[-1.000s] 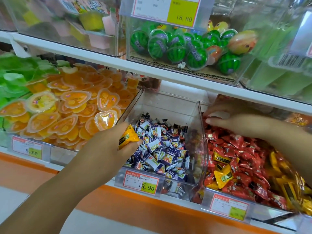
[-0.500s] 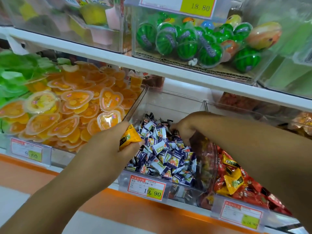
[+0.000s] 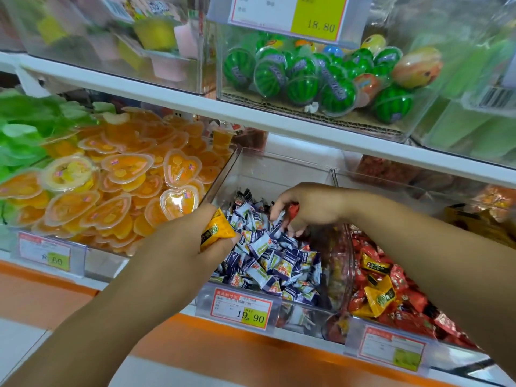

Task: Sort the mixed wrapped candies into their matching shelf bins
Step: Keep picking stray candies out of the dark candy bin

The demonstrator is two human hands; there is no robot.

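While reaching in from the lower right, wrist bent over the middle clear bin (image 3: 279, 174): right hand (image 3: 310, 208), fingers curled downward, pinching one red wrapped candy (image 3: 292, 210) just above the pile of blue-and-white wrapped candies (image 3: 268, 255). Fingertips partly sunk among wrappers; exact grip hard to make out.

Left hand (image 3: 192, 238): forearm up from the lower left, at the front left corner of the same bin, fingers closed round one yellow wrapped candy (image 3: 216, 233), roughly half the wrapper showing.

Next compartment to the right: heap of red wrapped candies (image 3: 396, 277), largely covered by the right forearm; two stray yellow candies (image 3: 381, 298) on top, further yellow packets behind the arm, uncountable.

Compartment to the left: orange heart-shaped jelly cups (image 3: 125, 166), too many to count; green jelly cups (image 3: 22, 129) cut off at the left edge.

Upper shelf: watermelon-patterned balls (image 3: 269, 76) behind clear plastic, overlapping, count unclear.

Price tags, four: 19.90 tag (image 3: 241, 308) on the middle bin, 18.80 tag (image 3: 290, 15) above, remaining two blurred.
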